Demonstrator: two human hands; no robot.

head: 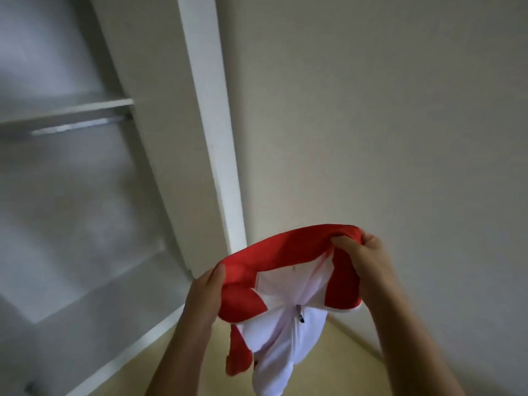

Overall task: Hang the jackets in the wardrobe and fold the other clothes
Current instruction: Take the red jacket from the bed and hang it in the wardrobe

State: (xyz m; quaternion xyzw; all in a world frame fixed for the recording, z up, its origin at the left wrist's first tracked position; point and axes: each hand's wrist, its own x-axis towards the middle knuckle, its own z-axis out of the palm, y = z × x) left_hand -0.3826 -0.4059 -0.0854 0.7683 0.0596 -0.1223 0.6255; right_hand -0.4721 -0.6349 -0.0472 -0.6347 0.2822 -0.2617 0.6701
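Observation:
A red and white zip-up jacket (285, 304) hangs in the air in front of me, its red collar spread wide between both hands and its white body with the zipper dropping below. My left hand (204, 295) grips the collar's left end. My right hand (361, 258) grips the collar's right end, thumb curled over the red fabric. The open wardrobe (85, 195) stands to the left, with a metal hanging rail (77, 127) under a shelf (71, 108). No hanger is visible.
The wardrobe's white side panel (211, 124) stands upright between the opening and a plain wall (371, 110) on the right. Pale yellowish floor (200, 367) shows below the jacket. The wardrobe's white base edge (128, 350) runs diagonally at the lower left.

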